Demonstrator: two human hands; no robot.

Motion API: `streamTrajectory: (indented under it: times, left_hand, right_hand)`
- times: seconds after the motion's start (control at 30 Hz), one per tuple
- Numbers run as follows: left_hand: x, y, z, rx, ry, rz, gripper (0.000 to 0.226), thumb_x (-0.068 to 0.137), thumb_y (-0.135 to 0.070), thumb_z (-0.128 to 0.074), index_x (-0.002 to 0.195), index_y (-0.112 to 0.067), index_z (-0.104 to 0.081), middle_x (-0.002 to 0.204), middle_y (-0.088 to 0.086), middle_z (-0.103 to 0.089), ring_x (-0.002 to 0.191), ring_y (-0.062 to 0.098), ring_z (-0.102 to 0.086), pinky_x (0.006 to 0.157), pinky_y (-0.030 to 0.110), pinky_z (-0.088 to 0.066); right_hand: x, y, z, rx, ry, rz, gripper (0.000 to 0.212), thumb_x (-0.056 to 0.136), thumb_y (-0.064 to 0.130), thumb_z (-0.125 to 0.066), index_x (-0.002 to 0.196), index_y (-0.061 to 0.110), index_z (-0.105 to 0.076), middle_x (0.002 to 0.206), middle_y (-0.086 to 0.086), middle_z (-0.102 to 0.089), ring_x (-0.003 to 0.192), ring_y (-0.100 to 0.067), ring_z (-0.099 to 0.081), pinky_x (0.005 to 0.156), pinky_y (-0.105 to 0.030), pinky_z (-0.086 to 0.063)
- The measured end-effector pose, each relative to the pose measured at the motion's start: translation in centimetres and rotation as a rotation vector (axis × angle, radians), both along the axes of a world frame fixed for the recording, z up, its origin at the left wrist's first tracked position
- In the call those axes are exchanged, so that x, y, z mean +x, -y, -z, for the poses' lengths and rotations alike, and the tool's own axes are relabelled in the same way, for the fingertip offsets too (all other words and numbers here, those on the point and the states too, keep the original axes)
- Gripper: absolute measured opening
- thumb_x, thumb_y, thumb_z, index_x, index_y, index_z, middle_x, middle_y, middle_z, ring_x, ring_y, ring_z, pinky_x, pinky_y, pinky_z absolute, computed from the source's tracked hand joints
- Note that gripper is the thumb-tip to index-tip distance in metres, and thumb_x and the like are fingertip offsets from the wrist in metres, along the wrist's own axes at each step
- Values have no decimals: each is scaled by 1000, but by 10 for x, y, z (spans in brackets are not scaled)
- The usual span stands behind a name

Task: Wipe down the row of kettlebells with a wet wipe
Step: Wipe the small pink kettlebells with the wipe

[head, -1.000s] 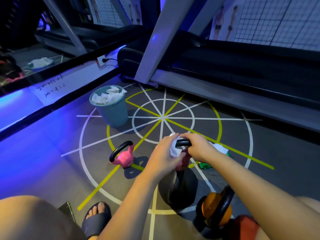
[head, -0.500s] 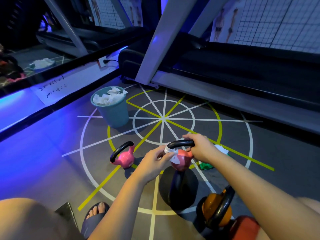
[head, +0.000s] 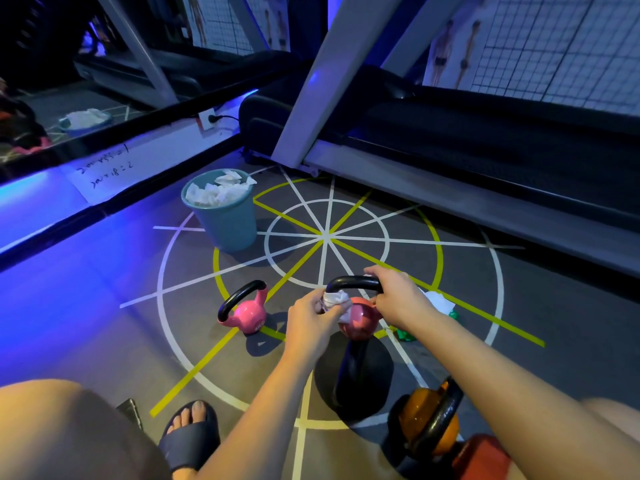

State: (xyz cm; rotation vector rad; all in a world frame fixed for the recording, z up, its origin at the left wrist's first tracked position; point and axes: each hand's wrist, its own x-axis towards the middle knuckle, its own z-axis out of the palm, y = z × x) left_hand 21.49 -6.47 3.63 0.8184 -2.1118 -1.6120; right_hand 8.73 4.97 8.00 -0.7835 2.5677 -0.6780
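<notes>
A small pink kettlebell with a black handle [head: 247, 311] stands on the grey floor [head: 104, 323] just inside the left rim of the painted circle, its handle slanting up to the right. Just right of it, the left hand [head: 311, 323] pinches a crumpled white wet wipe [head: 335, 299] against the left end of the black handle of a round red kettlebell [head: 358, 322]. That kettlebell is upright, its handle bar running left to right. The right hand [head: 398, 299] is curled round the bar's right end. Nearer the camera stand a black kettlebell [head: 356, 372] and, further right, an orange one [head: 426, 417].
</notes>
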Motion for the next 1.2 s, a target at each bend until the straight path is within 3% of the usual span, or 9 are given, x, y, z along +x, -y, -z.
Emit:
streamTrajectory:
  times: [0.23, 0.37, 0.6, 0.7, 0.8, 0.87, 0.93, 1.03, 1.2]
  left_hand:
    - [-7, 6, -20, -202, -11, -6, 47, 83, -7, -68, 115, -42, -69, 98, -8, -73, 83, 16, -63, 74, 35, -52]
    - [6, 8, 2, -148, 100, -2, 10, 88, -40, -72, 95, -32, -73, 86, -8, -73, 86, 16, -67, 75, 43, -51]
    - [6, -3, 1, 13, 219, 141, 34, 87, -58, -69, 108, -31, -65, 104, -8, -71, 100, 12, -65, 90, 38, -52]
    - [1, -7, -4, 97, 247, 237, 26, 95, -40, -66, 111, -22, -57, 110, -10, -64, 109, 7, -59, 89, 23, -47]
    - [1, -4, -12, 64, 181, 195, 22, 107, -15, -43, 95, -12, -61, 86, -13, -67, 94, -3, -63, 67, 7, -47]
    - [6, -5, -10, 171, 113, 171, 37, 111, -34, -35, 116, -13, -66, 102, -15, -72, 102, -8, -63, 87, 9, -48]
    - [10, -3, 2, 52, 84, 117, 45, 107, -48, -38, 142, -23, -54, 124, -12, -66, 120, 1, -57, 104, 23, -43]
    - [6, -9, 3, -11, -7, -56, 40, 104, -41, -49, 142, -29, -54, 122, -12, -66, 115, 3, -59, 96, 25, -48]
    - [5, -8, -1, 140, 47, -70, 36, 97, -39, -65, 130, -31, -54, 115, -15, -66, 105, 0, -63, 71, 6, -47]
  right_hand:
    - [0, 3, -3, 44, -27, -59, 61, 94, 2, -50, 146, 33, -43, 134, -11, -56, 116, -32, -57, 89, -41, -53]
    - [-1, 4, -5, 26, 12, -69, 60, 94, 1, -53, 146, 30, -46, 134, -8, -56, 113, -27, -59, 84, -34, -50]
    - [-4, 0, 0, -23, 34, -23, 55, 90, -1, -52, 135, 30, -56, 114, -7, -61, 92, -24, -62, 71, -30, -49]
    - [-6, -4, 0, -39, 60, -1, 49, 90, 0, -53, 127, 30, -60, 99, -4, -61, 79, -23, -62, 59, -27, -46]
    - [-10, -5, 0, -58, 77, 13, 43, 90, 0, -58, 123, 26, -62, 86, 2, -57, 74, -20, -59, 60, -28, -44]
    - [-11, -5, -1, -71, 78, 26, 41, 89, 0, -59, 120, 26, -64, 86, 3, -57, 75, -19, -59, 62, -30, -48]
    - [-10, -3, 0, -82, 81, 21, 44, 88, -1, -58, 121, 28, -64, 95, 0, -63, 80, -21, -62, 64, -31, -51]
    - [-9, -1, -2, -72, 67, 0, 53, 87, -2, -55, 126, 33, -61, 110, -3, -66, 89, -24, -64, 66, -30, -49]
    - [-6, -1, -2, -70, 65, -38, 58, 89, 1, -57, 134, 38, -56, 119, -6, -61, 94, -24, -63, 71, -33, -53]
